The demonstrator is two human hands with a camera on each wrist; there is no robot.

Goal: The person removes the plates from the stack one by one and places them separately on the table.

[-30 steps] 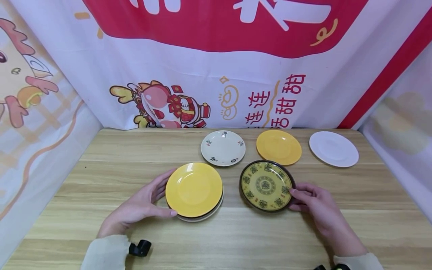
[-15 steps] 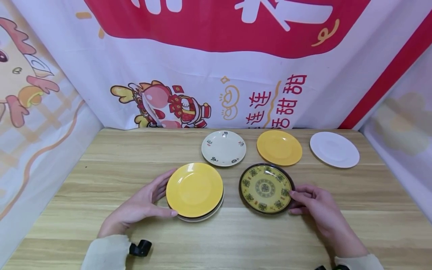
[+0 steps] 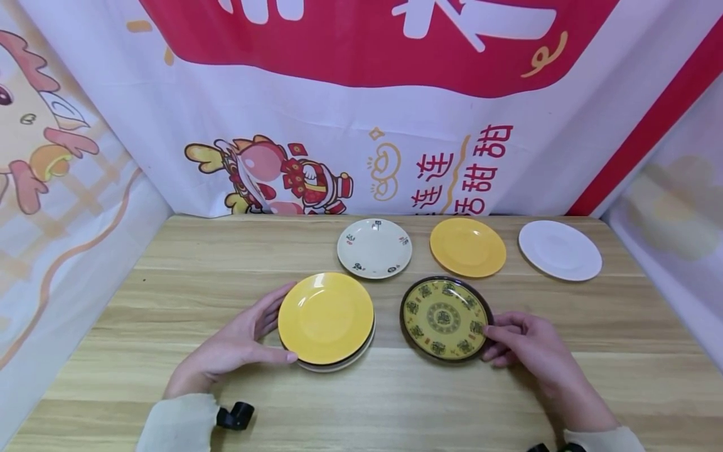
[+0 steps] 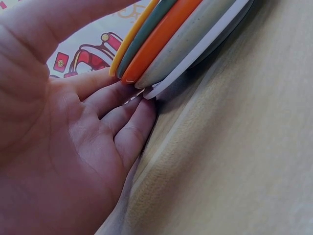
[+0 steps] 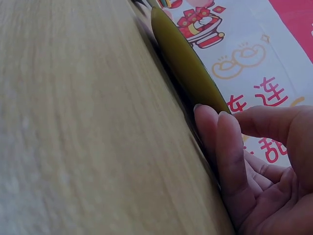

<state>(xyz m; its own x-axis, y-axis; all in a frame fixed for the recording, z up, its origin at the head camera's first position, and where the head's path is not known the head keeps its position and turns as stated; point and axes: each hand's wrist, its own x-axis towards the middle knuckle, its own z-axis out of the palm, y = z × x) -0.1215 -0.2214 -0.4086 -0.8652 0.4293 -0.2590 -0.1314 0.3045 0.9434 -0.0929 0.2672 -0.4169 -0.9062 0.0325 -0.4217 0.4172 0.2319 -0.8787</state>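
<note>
My left hand (image 3: 248, 336) lies along the left side of a stack of plates, thumb at its near edge. Its fingertips (image 4: 142, 115) touch the lower rims. A yellow plate (image 3: 326, 318) tops the stack; green, orange, grey and white rims (image 4: 210, 44) show below it. With thumb above and fingers underneath, my right hand (image 3: 531, 345) pinches the right rim of a patterned olive-green plate (image 3: 443, 317) with a dark brown edge. In the right wrist view this plate's underside (image 5: 188, 61) faces the camera, close over the tabletop.
Along the back of the wooden table (image 3: 169, 276) lie a cream plate (image 3: 374, 248) with small motifs, a yellow plate (image 3: 467, 247) and a white plate (image 3: 560, 250). A printed cloth (image 3: 361, 107) hangs right behind them, and more cloth walls flank both sides.
My right hand has brought the olive-green plate slightly lower in the head view, away from the back row. The left hand and the stack stay as they were.
</note>
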